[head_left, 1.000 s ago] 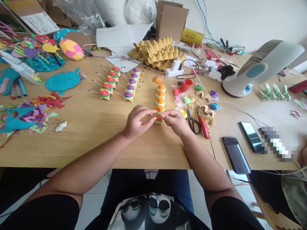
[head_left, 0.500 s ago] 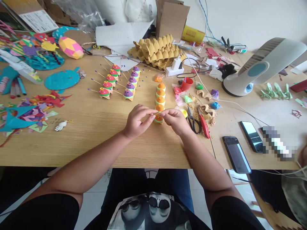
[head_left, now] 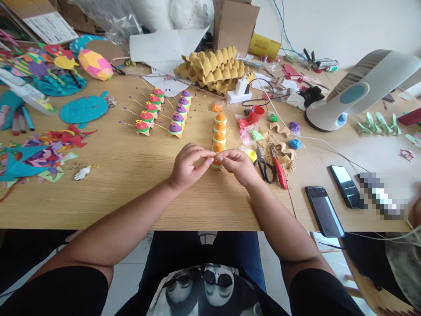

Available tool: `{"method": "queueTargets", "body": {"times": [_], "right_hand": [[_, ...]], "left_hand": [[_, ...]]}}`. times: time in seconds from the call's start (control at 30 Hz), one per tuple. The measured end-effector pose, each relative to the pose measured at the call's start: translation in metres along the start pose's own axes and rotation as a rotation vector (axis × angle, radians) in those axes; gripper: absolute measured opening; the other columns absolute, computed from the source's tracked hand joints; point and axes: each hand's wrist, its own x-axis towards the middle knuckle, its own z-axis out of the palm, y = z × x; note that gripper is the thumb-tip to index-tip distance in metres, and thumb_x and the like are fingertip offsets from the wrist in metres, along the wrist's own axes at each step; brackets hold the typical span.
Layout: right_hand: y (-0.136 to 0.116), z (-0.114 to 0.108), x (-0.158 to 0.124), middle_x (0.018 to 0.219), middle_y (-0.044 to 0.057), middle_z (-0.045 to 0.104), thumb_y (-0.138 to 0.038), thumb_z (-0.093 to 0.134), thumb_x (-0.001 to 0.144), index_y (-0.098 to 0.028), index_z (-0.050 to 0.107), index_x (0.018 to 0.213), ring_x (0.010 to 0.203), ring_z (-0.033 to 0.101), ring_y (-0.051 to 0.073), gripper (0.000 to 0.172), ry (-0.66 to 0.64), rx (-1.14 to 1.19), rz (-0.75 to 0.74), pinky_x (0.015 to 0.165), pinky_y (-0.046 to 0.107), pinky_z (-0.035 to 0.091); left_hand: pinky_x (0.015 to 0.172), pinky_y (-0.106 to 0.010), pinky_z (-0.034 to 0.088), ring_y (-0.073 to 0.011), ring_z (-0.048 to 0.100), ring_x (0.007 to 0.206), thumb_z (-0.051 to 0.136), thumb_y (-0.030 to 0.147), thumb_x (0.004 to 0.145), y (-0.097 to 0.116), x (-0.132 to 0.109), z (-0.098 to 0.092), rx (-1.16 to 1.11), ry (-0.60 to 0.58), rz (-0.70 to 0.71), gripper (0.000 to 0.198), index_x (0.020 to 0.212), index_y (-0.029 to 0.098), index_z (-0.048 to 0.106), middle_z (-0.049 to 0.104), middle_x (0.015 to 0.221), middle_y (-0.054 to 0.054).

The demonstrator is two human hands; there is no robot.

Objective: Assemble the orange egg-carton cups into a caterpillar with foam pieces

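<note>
My left hand and my right hand meet fingertip to fingertip above the near end of an egg-carton strip. Its bumps are covered in orange and pale green-yellow clay. Both hands are closed in a pinch; whatever sits between the fingertips is too small to make out. Beyond my left hand stand a finished-looking red and green caterpillar and a purple and yellow caterpillar, with dark-tipped sticks poking out. Beside my right hand lie yellow clay, black-handled scissors and a red-handled cutter.
Stacked egg cartons and a white power adapter are at the back. A red cup stands among clay bags and carton scraps. To the right are a white lamp-like device and phones. Paper scraps lie left.
My right hand's fingers have shifted slightly left, closer against the left fingertips. My left hand has hardly moved, and the objects on the table stay where they were.
</note>
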Motion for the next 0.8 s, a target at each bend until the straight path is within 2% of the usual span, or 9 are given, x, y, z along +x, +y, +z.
{"method": "queueTargets", "body": {"times": [0.17, 0.27, 0.37, 0.5, 0.57, 0.67, 0.8], "right_hand": [[0.0039, -0.0019, 0.0025, 0.056, -0.006, 0.050, -0.056, 0.087, 0.068, -0.016, 0.074, 0.080, 0.050, 0.031, 0.005, 0.044, 0.101, 0.001, 0.048, 0.047, 0.023, 0.023], [0.0046, -0.0025, 0.0031, 0.055, -0.006, 0.051, -0.057, 0.087, 0.068, -0.016, 0.074, 0.080, 0.049, 0.030, 0.005, 0.045, 0.118, -0.004, 0.066, 0.046, 0.023, 0.022], [0.0044, -0.0025, 0.0030, 0.056, -0.006, 0.052, -0.057, 0.087, 0.067, -0.016, 0.075, 0.081, 0.049, 0.030, 0.005, 0.046, 0.123, -0.001, 0.072, 0.046, 0.023, 0.022], [0.0039, -0.0025, 0.0027, 0.055, -0.007, 0.051, -0.056, 0.087, 0.067, -0.016, 0.075, 0.081, 0.049, 0.030, 0.005, 0.045, 0.127, 0.004, 0.076, 0.046, 0.024, 0.022], [0.0034, -0.0026, 0.0026, 0.054, -0.007, 0.049, -0.057, 0.087, 0.067, -0.016, 0.074, 0.080, 0.049, 0.031, 0.005, 0.045, 0.131, -0.001, 0.075, 0.046, 0.024, 0.022], [0.0026, -0.0032, 0.0026, 0.054, -0.007, 0.048, -0.059, 0.087, 0.066, -0.016, 0.073, 0.079, 0.049, 0.031, 0.005, 0.047, 0.136, -0.014, 0.071, 0.046, 0.024, 0.022], [0.0017, -0.0046, 0.0025, 0.053, -0.008, 0.046, -0.058, 0.087, 0.066, -0.016, 0.073, 0.081, 0.048, 0.029, 0.005, 0.047, 0.143, -0.013, 0.070, 0.046, 0.024, 0.020]], "left_hand": [[0.087, -0.035, 0.052, -0.0184, 0.066, 0.090, 0.050, 0.032, 0.104, -0.0002, -0.0030, -0.0001, -0.099, 0.005, -0.186, 0.021, 0.104, 0.020, 0.068, 0.072, 0.091, -0.005], [0.080, -0.031, 0.051, -0.0160, 0.063, 0.082, 0.043, 0.035, 0.107, -0.0022, -0.0042, 0.0005, -0.203, 0.002, -0.289, 0.027, 0.096, 0.020, 0.063, 0.066, 0.084, -0.003], [0.069, -0.029, 0.047, -0.0147, 0.057, 0.071, 0.043, 0.037, 0.107, -0.0035, -0.0045, -0.0003, -0.262, -0.026, -0.326, 0.030, 0.087, 0.021, 0.060, 0.059, 0.074, -0.001], [0.064, -0.030, 0.045, -0.0147, 0.053, 0.065, 0.043, 0.041, 0.106, -0.0026, -0.0046, -0.0026, -0.312, -0.056, -0.351, 0.040, 0.073, 0.021, 0.054, 0.054, 0.066, -0.001], [0.065, -0.029, 0.047, -0.0146, 0.056, 0.067, 0.047, 0.042, 0.105, -0.0021, -0.0048, -0.0024, -0.307, -0.063, -0.360, 0.040, 0.073, 0.020, 0.058, 0.058, 0.067, -0.001], [0.073, -0.029, 0.052, -0.0151, 0.064, 0.076, 0.059, 0.043, 0.100, -0.0023, -0.0053, 0.0004, -0.289, -0.053, -0.357, 0.029, 0.086, 0.019, 0.068, 0.071, 0.080, -0.003], [0.072, -0.029, 0.053, -0.0148, 0.065, 0.075, 0.072, 0.042, 0.093, -0.0022, -0.0056, 0.0024, -0.291, -0.014, -0.354, 0.023, 0.090, 0.019, 0.071, 0.074, 0.084, -0.003]]}}
